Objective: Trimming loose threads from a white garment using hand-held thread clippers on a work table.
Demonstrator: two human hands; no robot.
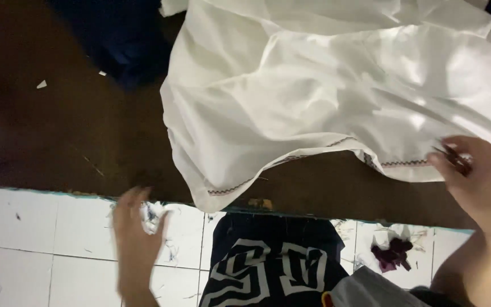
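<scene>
- One white garment (336,85), creased, its hem stitched with a thin dark patterned line, lies on the dark tabletop (69,131) ahead of both hands.
- Right hand (481,182) pinches small scissors (453,156) at the hem; left hand (134,239), blurred, hangs loosely curled and empty over the floor tiles (24,244).

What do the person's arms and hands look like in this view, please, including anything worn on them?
Both hands are bare: no gloves, rings or watch show. The left hand is motion-blurred, with its forearm bare as far as the frame shows. The right hand leads into a bare forearm; a light grey sleeve shows near the bottom edge.
</scene>
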